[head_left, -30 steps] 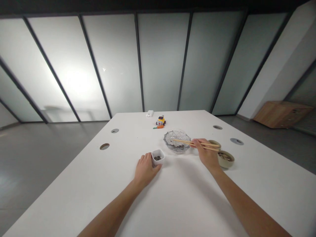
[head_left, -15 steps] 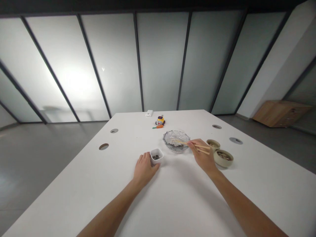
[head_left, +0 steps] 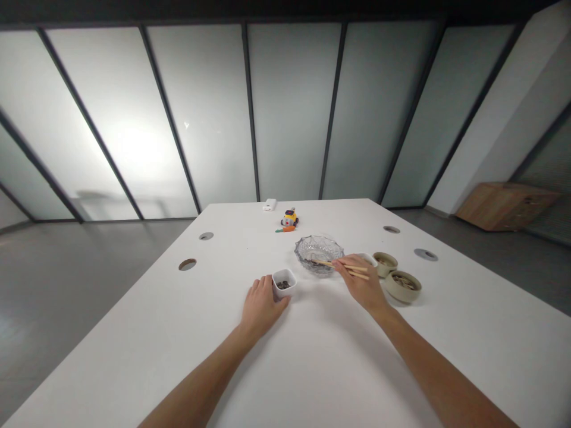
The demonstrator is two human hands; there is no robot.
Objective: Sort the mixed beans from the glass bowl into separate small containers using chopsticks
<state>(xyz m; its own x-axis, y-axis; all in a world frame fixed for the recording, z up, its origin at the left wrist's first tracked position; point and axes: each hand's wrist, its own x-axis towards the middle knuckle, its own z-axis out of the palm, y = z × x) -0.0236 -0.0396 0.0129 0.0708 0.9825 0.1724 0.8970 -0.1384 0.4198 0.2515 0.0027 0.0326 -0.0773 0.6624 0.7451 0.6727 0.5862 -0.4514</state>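
My left hand (head_left: 262, 303) rests on the white table (head_left: 321, 356), fingers curled against a small white square cup (head_left: 284, 283) holding dark bits. My right hand (head_left: 360, 284) grips a pair of wooden chopsticks (head_left: 341, 267). Their tips reach into a clear cut-glass bowl (head_left: 318, 252) just left of the hand. Two tan ceramic bowls (head_left: 385, 263) (head_left: 402, 285) stand to the right of that hand, and the rim of a small white dish (head_left: 368, 258) shows behind its fingers.
A small yellow toy with an orange carrot (head_left: 288, 220) and a white box (head_left: 269, 205) lie at the table's far edge. Round cable holes (head_left: 188, 264) (head_left: 425, 254) dot both sides. Frosted glass panels stand behind, and a wooden cabinet (head_left: 504, 205) sits at the far right.
My right hand slid left and slightly nearer, bringing the chopstick tips lower into the glass bowl. This uncovered the tan bowl behind it. My left hand stayed at the white cup.
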